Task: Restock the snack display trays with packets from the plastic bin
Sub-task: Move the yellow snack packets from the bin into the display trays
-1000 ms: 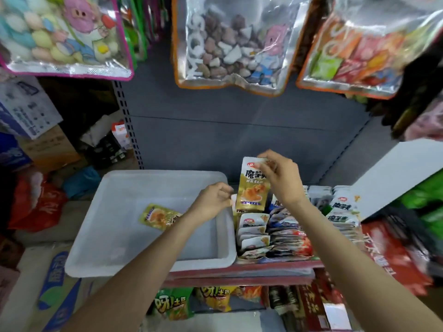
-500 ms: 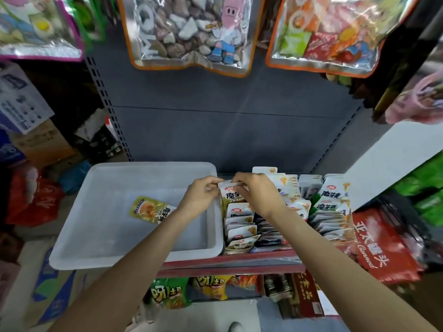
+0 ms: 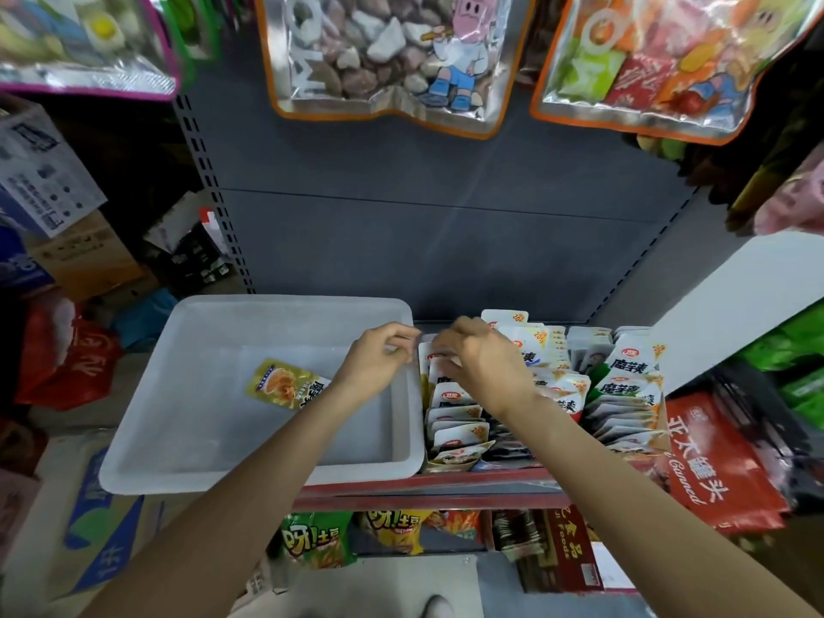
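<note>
A white plastic bin [image 3: 178, 439] sits on the shelf at the left, with one yellow snack packet [image 3: 285, 383] lying flat inside. To its right, display trays [image 3: 459, 463] hold rows of upright white packets [image 3: 624, 390]. My right hand [image 3: 484, 370] is curled over a packet [image 3: 434, 352] at the back of the leftmost row and pinches its top. My left hand [image 3: 379, 365] hovers over the bin's right rim with its fingers curled, right beside that packet's left edge. Whether it touches the packet is hidden.
Large clear bags of sweets [image 3: 383, 60] hang overhead on the grey back panel. A red shelf edge [image 3: 446, 486] runs below the trays, with crisp bags [image 3: 316, 539] underneath. Red canned-food packs [image 3: 713, 461] lie at the right, cardboard boxes [image 3: 49, 185] at the left.
My right hand brought a yellow-and-white packet down from above the trays into the back of the leftmost row. My left hand, which steadied it, has drawn slightly left.
</note>
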Motion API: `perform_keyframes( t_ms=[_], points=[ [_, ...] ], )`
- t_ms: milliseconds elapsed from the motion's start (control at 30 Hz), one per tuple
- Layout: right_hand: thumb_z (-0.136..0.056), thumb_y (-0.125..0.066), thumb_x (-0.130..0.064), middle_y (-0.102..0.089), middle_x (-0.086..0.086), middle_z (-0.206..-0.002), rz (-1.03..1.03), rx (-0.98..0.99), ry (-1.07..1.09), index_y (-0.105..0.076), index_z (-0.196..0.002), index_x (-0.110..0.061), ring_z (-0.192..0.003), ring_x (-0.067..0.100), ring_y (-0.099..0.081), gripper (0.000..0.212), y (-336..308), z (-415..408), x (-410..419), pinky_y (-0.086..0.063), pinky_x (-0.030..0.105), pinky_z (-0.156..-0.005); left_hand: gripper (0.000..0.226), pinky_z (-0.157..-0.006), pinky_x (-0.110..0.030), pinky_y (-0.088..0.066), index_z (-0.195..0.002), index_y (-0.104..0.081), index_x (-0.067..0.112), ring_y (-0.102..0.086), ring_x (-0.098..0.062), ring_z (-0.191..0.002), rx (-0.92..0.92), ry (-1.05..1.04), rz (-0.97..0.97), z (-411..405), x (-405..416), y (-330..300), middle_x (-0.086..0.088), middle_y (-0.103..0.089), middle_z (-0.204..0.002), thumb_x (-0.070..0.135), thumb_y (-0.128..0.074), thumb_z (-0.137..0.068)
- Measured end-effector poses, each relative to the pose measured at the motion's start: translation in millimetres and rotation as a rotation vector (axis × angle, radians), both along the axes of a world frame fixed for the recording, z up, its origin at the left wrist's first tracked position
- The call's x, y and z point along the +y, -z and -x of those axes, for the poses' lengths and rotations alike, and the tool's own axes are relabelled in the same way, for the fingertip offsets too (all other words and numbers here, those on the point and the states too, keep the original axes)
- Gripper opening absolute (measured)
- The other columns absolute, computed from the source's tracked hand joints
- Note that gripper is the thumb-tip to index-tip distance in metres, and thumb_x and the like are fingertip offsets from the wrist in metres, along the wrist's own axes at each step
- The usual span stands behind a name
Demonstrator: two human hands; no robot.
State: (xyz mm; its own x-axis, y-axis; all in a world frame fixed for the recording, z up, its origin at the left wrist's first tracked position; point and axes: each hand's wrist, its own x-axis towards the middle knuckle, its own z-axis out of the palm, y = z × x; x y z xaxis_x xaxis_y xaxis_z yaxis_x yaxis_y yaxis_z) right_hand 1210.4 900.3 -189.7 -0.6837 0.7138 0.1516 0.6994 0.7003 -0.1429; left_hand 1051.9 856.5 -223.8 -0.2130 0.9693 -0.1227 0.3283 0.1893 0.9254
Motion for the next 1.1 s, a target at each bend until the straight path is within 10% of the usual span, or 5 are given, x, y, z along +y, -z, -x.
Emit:
perform_keyframes(
  t_ms=[133, 400, 633, 833, 1100],
  points=[
    [-0.081, -0.065, -0.007, -0.062, 0.010, -0.104, 0.083, 0.135, -0.071, -0.068, -0.107, -0.009, -0.100, 0.030, -0.060, 0.026, 1.3, 31.2, -12.6, -0.053, 0.038, -0.070, 0.020, -0.072, -0.011, -0.044, -0.106, -0.065, 0.011, -0.061, -0.015, -0.091, 0.089, -0.105, 0.024, 28.2, -12.8, 18.6, -0.004, -0.066, -0.100, 0.004, -0.054, -0.091],
    [-0.092, -0.056, -0.019, -0.040, 0.011, -0.144, 0.659, -0.007, 0.041, -0.033, -0.145, -0.013, -0.132, 0.024, -0.039, 0.058, 75.9, 141.2, -39.3, -0.028, 0.025, -0.105, 0.021, -0.067, -0.032, -0.041, -0.080, -0.063, -0.005, -0.062, -0.037, -0.098, 0.201, -0.315, 0.485, 123.1, -60.8, 64.6, -0.028, -0.063, -0.099, 0.014, -0.057, -0.089],
    [-0.083, -0.067, -0.026, -0.038, 0.018, -0.130, 0.780, -0.026, 0.426, -0.036, -0.136, -0.011, -0.124, 0.034, -0.037, 0.064, 133.3, 177.2, -47.0, -0.034, 0.033, -0.101, 0.022, -0.053, -0.023, -0.030, -0.067, -0.051, 0.012, -0.044, -0.012, -0.048, -0.458, -0.551, 0.532, 136.6, -68.5, 79.3, -0.005, -0.049, -0.056, 0.005, -0.059, -0.086],
    [-0.081, -0.071, -0.024, -0.057, 0.014, -0.117, 0.774, -0.025, 0.548, -0.057, -0.111, -0.007, -0.115, 0.030, -0.051, 0.037, 144.1, 180.3, -47.8, -0.038, 0.028, -0.089, 0.028, -0.041, -0.016, -0.040, -0.069, -0.044, 0.014, -0.044, -0.006, -0.046, -0.544, -0.547, 0.592, 134.0, -54.7, 84.3, -0.001, -0.050, -0.052, 0.003, -0.049, -0.094],
    [-0.080, -0.071, -0.006, -0.059, 0.004, -0.080, 0.988, 0.801, 0.709, -0.052, -0.085, -0.014, -0.064, 0.015, -0.055, 0.021, 106.2, 152.8, -52.7, -0.046, 0.031, -0.059, 0.019, -0.052, -0.009, -0.050, -0.076, -0.061, 0.010, -0.060, 0.000, -0.051, -0.765, -0.550, 0.318, 119.3, -62.2, 76.0, 0.005, -0.065, -0.058, -0.002, -0.057, -0.090]
  ],
)
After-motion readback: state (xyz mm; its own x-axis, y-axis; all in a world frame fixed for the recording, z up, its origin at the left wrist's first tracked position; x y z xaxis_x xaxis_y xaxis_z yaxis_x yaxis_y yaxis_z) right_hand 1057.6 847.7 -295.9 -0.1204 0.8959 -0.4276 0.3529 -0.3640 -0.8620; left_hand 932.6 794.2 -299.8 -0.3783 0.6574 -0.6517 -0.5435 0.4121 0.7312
